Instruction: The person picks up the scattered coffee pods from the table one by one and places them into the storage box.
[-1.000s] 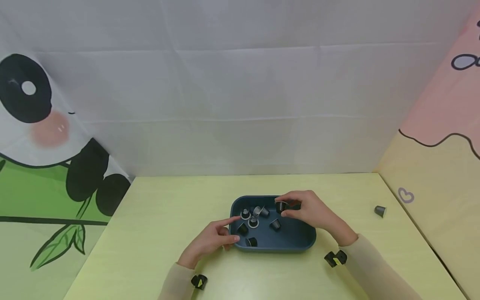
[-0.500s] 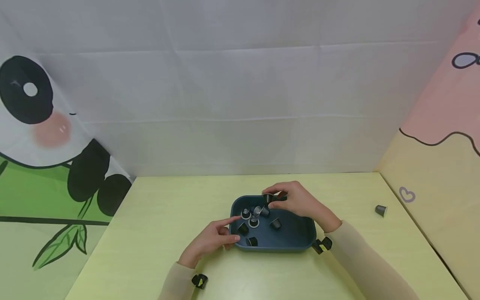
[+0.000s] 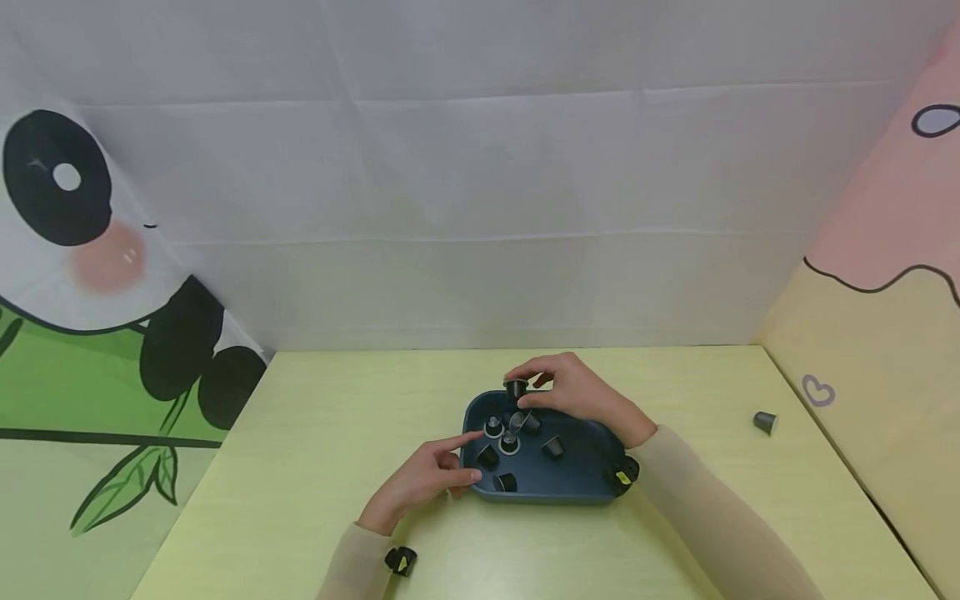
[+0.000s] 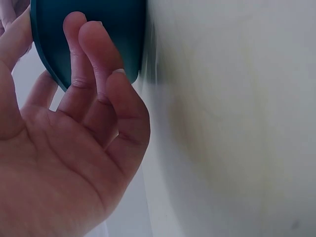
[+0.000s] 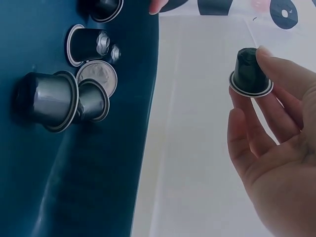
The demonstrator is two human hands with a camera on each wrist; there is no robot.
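Observation:
Right of centre in the head view lies a dark blue rectangular tray (image 3: 581, 479) on the table. Several dark coffee capsules lie in it, including one (image 3: 553, 447) on its side near the middle. My right hand (image 3: 573, 389) pinches a dark coffee capsule (image 5: 251, 69) by thumb and fingertips above the tray's far rim. That capsule's flanged end points down in the right wrist view. At the tray's left side, my left hand (image 3: 420, 483) touches the rim with an outstretched index finger and thumb. Its other fingers bend loosely beside the tray's outer wall in the left wrist view.
Another coffee capsule (image 3: 765, 422) lies on its side on the pale yellow table (image 3: 315, 433), near the right edge. A white cloth backdrop (image 3: 480, 208) hangs behind, with printed panels at both sides.
My right hand has moved left and away from me with the coffee capsule, from over the tray's middle to its far rim. The left hand and the tray look unmoved.

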